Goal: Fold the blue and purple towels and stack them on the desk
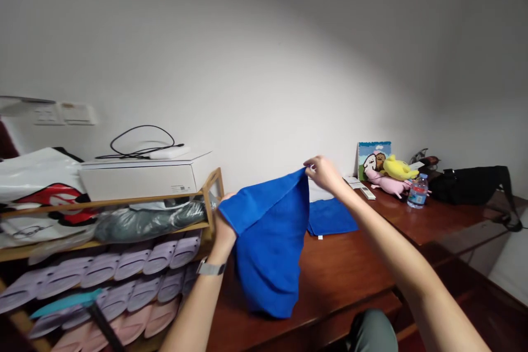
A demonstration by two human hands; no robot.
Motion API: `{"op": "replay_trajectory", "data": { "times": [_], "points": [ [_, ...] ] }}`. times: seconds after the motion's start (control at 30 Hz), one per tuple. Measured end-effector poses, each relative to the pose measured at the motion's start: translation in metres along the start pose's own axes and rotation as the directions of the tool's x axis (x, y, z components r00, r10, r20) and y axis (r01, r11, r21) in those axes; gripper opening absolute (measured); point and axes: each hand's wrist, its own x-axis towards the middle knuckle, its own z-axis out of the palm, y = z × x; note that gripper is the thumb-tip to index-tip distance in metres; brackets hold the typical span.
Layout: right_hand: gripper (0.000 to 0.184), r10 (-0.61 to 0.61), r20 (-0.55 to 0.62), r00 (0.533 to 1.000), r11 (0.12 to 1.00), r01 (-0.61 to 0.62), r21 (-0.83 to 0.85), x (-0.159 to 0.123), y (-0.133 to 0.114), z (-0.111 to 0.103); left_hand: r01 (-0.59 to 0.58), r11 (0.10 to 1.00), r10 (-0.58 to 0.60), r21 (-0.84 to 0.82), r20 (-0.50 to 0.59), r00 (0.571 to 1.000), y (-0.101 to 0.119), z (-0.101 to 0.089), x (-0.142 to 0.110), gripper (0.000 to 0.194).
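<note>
A blue cloth [270, 247] hangs between my two hands above the wooden table, its top edge folded over and its lower end drooping to about the tabletop. My right hand [324, 173] pinches its upper right corner. At the upper left corner my left hand [225, 225] is closed on the cloth, most of its fingers hidden behind the fabric; a watch with a metal band is on that wrist. Behind and to the right, a second blue cloth [332, 216] lies flat and folded, with a small white tag at its front edge.
The brown table [342, 264] carries a water bottle [418, 192], plush toys [400, 168], a white remote [367, 193] and a black bag [470, 184]. At left stands a wooden rack [212, 181] with a white box [140, 179] and several slippers [132, 261].
</note>
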Motion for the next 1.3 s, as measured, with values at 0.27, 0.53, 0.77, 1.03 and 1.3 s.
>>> {"op": "replay_trajectory", "data": {
  "times": [0.27,0.53,0.77,1.03,1.3],
  "points": [
    [0.060,-0.265,0.012,0.964,0.963,0.263,0.061,-0.117,-0.022,0.086,-0.050,0.992,0.019,0.115,0.258,0.966,0.042,0.053,-0.028,0.009],
    [0.029,0.000,-0.216,0.976,0.920,0.084,0.383,-0.085,-0.004,0.064,-0.025,0.970,-0.093,0.243,0.462,0.882,0.033,0.037,-0.036,0.027],
    [0.046,0.159,-0.395,0.905,0.932,-0.005,0.364,-0.049,0.034,-0.005,0.087,0.957,-0.237,0.277,0.571,0.786,-0.037,-0.032,-0.072,0.031],
    [0.036,0.107,-0.499,0.860,0.993,-0.119,0.007,-0.072,0.061,-0.076,0.261,0.876,-0.467,0.405,0.580,0.668,-0.052,-0.120,-0.091,0.046],
    [0.051,0.166,-0.385,0.908,0.984,-0.175,0.012,-0.122,0.098,-0.115,0.165,0.777,-0.526,0.607,0.483,0.700,-0.015,-0.184,-0.067,0.059]
  ]
}}
